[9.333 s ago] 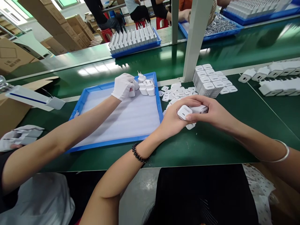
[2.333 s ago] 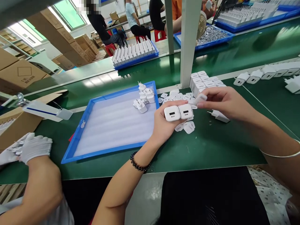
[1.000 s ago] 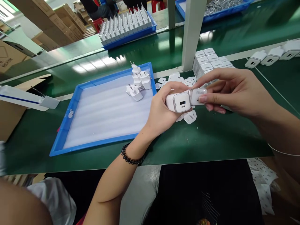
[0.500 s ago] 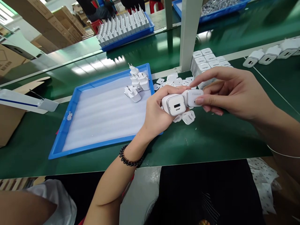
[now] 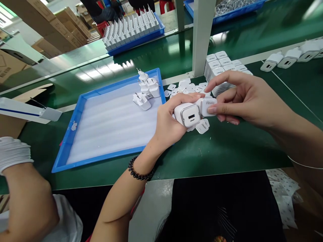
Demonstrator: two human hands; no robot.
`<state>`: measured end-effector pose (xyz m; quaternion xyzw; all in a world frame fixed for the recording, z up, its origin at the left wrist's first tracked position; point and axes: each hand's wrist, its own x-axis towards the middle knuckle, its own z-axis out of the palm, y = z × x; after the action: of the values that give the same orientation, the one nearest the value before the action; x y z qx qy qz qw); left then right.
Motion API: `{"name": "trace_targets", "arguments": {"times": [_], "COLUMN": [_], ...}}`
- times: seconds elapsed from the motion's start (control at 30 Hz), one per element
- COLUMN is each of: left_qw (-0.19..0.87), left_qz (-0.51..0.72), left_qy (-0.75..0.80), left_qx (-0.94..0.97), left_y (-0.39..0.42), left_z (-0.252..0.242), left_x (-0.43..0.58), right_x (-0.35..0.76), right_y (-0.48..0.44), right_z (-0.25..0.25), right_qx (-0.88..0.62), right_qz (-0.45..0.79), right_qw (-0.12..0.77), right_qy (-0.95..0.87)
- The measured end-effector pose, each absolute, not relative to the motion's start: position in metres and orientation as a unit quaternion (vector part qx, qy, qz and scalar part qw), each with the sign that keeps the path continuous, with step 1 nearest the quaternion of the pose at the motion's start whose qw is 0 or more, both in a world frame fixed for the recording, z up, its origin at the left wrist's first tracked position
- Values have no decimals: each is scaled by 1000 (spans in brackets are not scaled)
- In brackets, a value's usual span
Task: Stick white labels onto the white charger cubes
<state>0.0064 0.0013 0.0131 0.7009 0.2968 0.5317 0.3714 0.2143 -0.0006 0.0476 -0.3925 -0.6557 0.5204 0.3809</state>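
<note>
My left hand (image 5: 168,126) is closed round two white chargers (image 5: 188,114) held side by side, the nearer one showing its port. My right hand (image 5: 242,99) pinches thumb and forefinger against a small white label (image 5: 210,103) on the face of the further charger. Loose white labels (image 5: 202,127) lie on the green mat just under my hands. A blue tray (image 5: 75,116) with a white foam liner sits to the left, with several chargers (image 5: 145,92) standing in its far right corner.
Stacks of white labels (image 5: 219,64) stand by a white post (image 5: 200,33). More chargers (image 5: 285,60) lie in a row at the right. A co-worker's gloved hand (image 5: 11,153) and arm are at the lower left. A cardboard box (image 5: 15,111) is at the left.
My hands have tilted the pair of chargers slightly down and toward me, with my right fingers still on the label. The co-worker's gloved hand has come into view at the lower left.
</note>
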Motion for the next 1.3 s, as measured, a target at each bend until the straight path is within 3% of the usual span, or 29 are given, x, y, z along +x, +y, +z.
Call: {"name": "trace_targets", "arguments": {"times": [0.6, 1.3], "left_qw": [382, 457], "left_qz": [535, 530], "left_qy": [297, 209], "left_qx": [693, 683], "left_y": [-3, 6], "left_z": [7, 5], "left_x": [11, 7], "right_x": [213, 219], "right_y": [4, 8], "right_z": [42, 45], "right_qx": [-425, -313], "right_qz": [534, 694], "right_qw": [337, 290], "right_qy": [-649, -579]}}
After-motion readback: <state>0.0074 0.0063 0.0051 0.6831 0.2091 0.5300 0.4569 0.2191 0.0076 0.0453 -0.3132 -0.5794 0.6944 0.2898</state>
